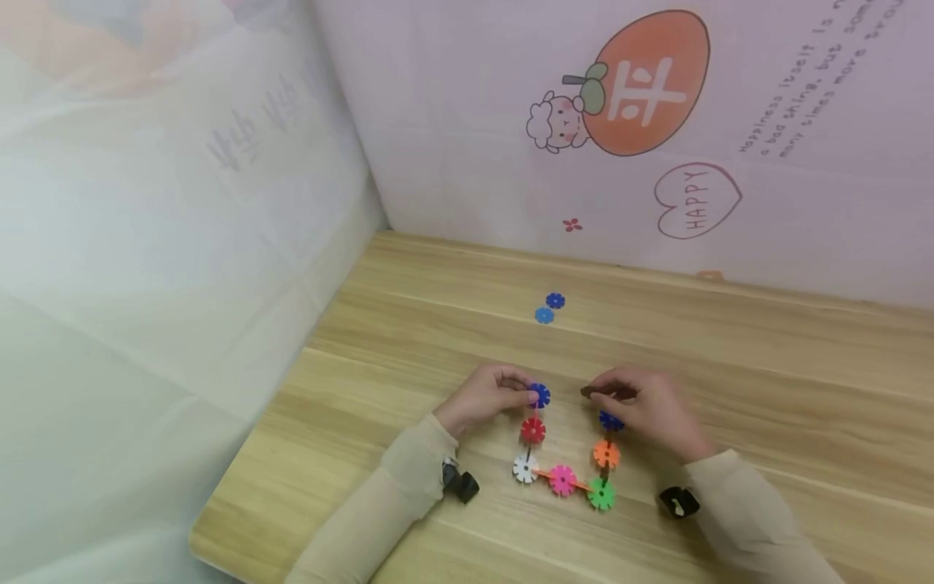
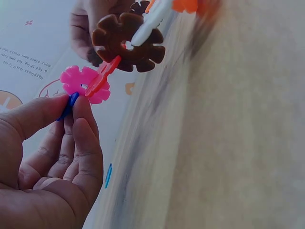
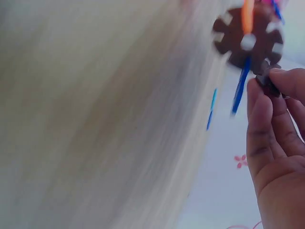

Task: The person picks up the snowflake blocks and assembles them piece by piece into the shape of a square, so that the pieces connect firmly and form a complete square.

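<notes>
A U-shaped chain of notched plastic discs stands over the table, with white (image 1: 524, 469), pink (image 1: 563, 480) and green (image 1: 601, 494) discs along its near side. My left hand (image 1: 490, 396) pinches the blue disc (image 1: 541, 395) at the chain's left end, beyond a red disc (image 1: 533, 431). In the left wrist view, that blue disc (image 2: 69, 106) joins a pink disc (image 2: 71, 80). Between thumb and fingers, my right hand (image 1: 649, 405) holds a brown disc (image 1: 587, 392) close to the right end's blue disc (image 1: 611, 421). Whether those two touch, I cannot tell.
Two loose discs, dark blue (image 1: 555, 301) and light blue (image 1: 544, 315), lie farther back on the wooden table (image 1: 409, 308). A printed cloth (image 1: 474, 122) hangs behind the table, and a pale cloth (image 1: 182, 284) hangs along its left side.
</notes>
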The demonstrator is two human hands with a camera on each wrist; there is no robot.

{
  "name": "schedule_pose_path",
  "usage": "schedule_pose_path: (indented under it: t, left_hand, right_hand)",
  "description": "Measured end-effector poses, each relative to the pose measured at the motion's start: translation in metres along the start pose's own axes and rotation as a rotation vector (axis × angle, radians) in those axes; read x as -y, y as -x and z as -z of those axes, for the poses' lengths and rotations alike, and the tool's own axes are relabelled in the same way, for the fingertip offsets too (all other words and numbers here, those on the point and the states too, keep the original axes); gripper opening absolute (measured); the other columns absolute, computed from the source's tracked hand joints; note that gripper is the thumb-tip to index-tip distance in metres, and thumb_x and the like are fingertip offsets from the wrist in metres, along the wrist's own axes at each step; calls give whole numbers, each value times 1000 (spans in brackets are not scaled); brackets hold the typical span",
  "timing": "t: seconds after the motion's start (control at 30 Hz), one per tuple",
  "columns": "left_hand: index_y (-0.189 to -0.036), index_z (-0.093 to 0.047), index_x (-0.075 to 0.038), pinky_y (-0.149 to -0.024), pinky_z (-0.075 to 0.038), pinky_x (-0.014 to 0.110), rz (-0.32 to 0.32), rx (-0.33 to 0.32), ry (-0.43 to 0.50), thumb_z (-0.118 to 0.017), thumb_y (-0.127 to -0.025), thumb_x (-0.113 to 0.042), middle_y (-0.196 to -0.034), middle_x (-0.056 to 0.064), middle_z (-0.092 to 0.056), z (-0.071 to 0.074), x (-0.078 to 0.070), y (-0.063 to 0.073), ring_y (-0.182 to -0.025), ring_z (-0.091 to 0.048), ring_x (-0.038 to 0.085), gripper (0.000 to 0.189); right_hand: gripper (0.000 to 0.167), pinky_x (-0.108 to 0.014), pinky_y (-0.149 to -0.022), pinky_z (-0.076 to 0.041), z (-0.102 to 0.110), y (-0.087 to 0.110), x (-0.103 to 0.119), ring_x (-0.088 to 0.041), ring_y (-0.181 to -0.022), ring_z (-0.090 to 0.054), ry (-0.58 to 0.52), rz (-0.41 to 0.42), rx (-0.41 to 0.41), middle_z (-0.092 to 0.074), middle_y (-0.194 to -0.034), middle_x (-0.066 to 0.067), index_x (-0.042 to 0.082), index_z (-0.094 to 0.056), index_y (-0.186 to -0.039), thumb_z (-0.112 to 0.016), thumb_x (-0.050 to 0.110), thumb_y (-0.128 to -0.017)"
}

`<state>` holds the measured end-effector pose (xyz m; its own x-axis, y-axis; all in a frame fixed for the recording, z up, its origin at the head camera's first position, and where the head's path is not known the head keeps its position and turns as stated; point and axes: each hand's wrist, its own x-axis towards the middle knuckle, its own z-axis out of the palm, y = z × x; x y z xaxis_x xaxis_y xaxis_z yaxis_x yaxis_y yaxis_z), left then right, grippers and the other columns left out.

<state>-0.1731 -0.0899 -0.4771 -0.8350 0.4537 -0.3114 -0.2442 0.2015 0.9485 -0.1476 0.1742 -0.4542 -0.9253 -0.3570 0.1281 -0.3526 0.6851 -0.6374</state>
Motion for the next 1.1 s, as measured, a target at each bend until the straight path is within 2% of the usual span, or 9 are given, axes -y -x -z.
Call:
schedule_pose_path:
  t: [0.13, 0.27, 0.47, 0.7, 0.93, 1.1]
  left_hand:
    - [-108, -70, -6, -77, -60, 27, 11, -19, 1, -71, -89, -8, -94, 7, -74, 0, -4, -4, -84, -69, 15, 19]
    - [-107, -70, -4, -82, -60, 29, -1, -37, 21, -71, -89, -7, -95, 9, -74, -1, -7, -8, -86, -71, 18, 19]
    - [-105, -71, -4, -83, -59, 30, -21, -59, 1, -72, -88, -7, -95, 8, -74, -2, -9, -14, -87, -70, 18, 17]
    - [-105, -71, -8, -83, -58, 26, 3, -78, -56, -73, -88, -14, -97, 3, -73, -2, -7, -19, -87, -68, 13, 18]
    - [-107, -70, -7, -83, -58, 26, 7, -71, -43, -73, -89, -15, -98, 4, -73, 0, -12, -22, -87, -68, 12, 20]
    - [-107, -71, -8, -87, -56, 27, -9, -71, -64, -73, -89, -17, -98, 3, -73, 2, -16, -27, -88, -68, 12, 20]
  right_hand:
    - [16, -20, -69, -58, -2, -5, 13, -6, -79, -67, 0, 67, -20, -75, -95, 5, 19, -76, -98, -76, 8, -86]
    - [16, -20, -69, -58, -4, -11, 19, -5, -79, -68, 4, 90, -17, -76, -95, 6, 19, -76, -98, -76, 8, -86]
    - [17, -20, -69, -59, -8, -18, 19, -5, -77, -69, -15, 118, -21, -76, -93, 6, 16, -77, -98, -77, 5, -84]
    - [17, -20, -68, -59, -13, -24, 19, -7, -78, -69, 0, 157, -33, -76, -93, 3, 14, -76, -96, -77, 3, -83]
    - [21, -23, -67, -60, -15, -27, 17, -11, -78, -70, 22, 202, -71, -76, -92, 0, 12, -76, -95, -78, -2, -79]
    - [16, -26, -69, -61, -12, -30, 17, -9, -78, -71, 51, 231, -99, -76, -90, 2, 13, -77, -93, -79, 2, -80]
